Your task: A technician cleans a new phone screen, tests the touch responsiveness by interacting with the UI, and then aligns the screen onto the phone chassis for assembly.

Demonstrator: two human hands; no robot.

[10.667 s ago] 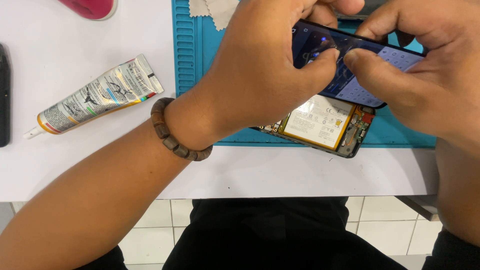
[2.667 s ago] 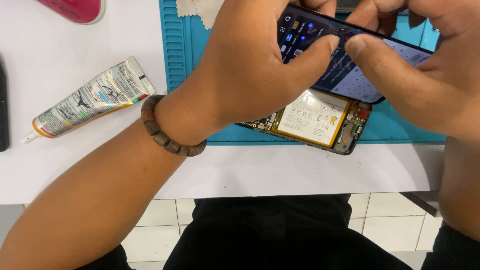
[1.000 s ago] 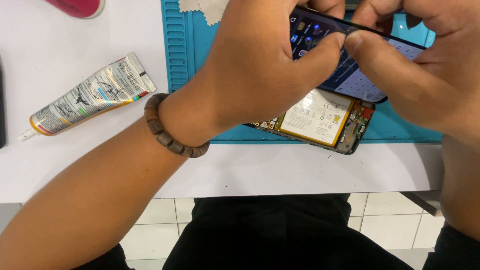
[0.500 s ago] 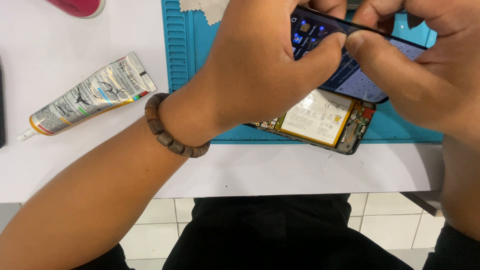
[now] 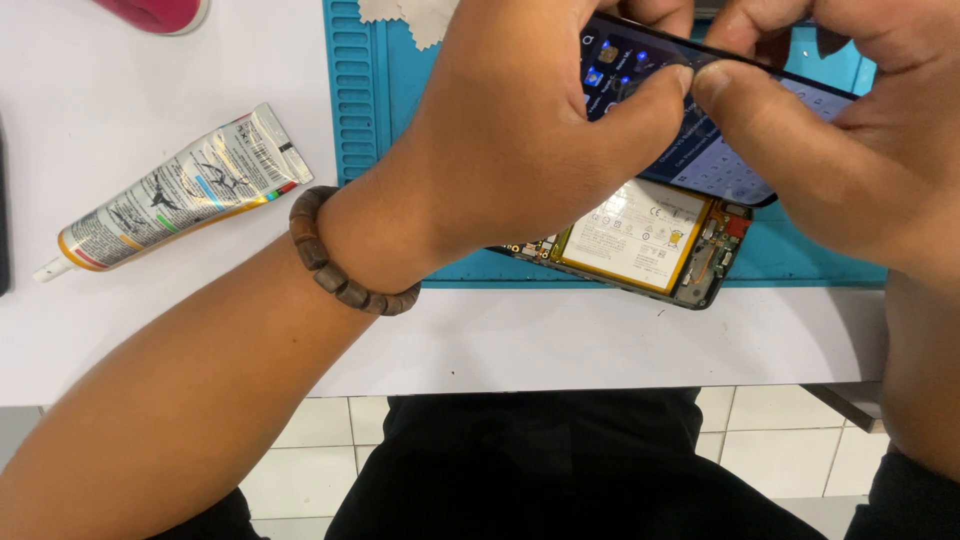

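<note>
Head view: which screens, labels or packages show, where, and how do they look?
Phone screen: lit, dark with small icons, held in both hands above the blue mat.
Battery label: pale rectangle, yellow edge, in the open phone on the mat.
Glue tube: silver, coloured print, on white table, left.

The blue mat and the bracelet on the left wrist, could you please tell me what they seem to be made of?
The blue mat looks like matte silicone or rubber, going by its moulded ridged edge. The bracelet seems to be brown wooden beads with a dull, slightly polished finish; resin is possible.
</note>
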